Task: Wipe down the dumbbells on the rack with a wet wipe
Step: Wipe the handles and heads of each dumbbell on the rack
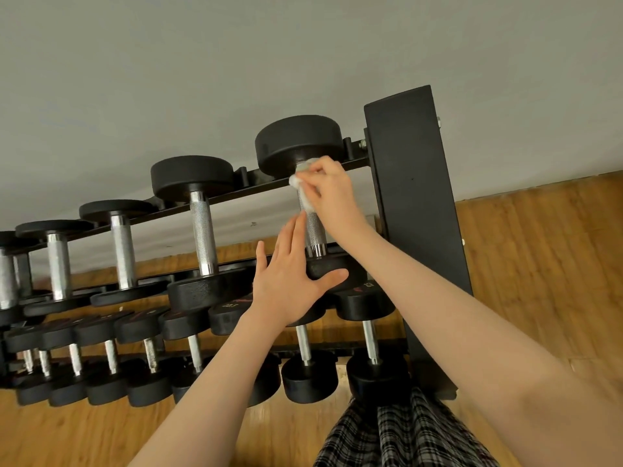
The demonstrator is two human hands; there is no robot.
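We look down on a black two-tier rack point(418, 183) that stands on a wooden floor point(546, 257) against a pale wall point(236, 62), its broad upright panel closing the right end. Both tiers carry black dumbbells with metal handles, and they grow smaller toward the rack's left end. The dumbbell point(296, 143) we are working on is the last one at the right end of the upper tier, just beside the upright panel, its far head on the back rail and its near head on the front rail. Its neighbour point(202, 227) lies to its left on the same tier, apart from it.

Our left hand point(290, 278) lies flat and open against the near head of that dumbbell, fingers straight and together, thumb spread along the head's rim. Our right hand point(332, 193) reaches over it, fingers curled, pinching a crumpled white wet wipe point(301, 183) against the upper part of the knurled handle, close under the far head.

Checked fabric point(397, 433) shows at the bottom edge, below the rack's lower tier
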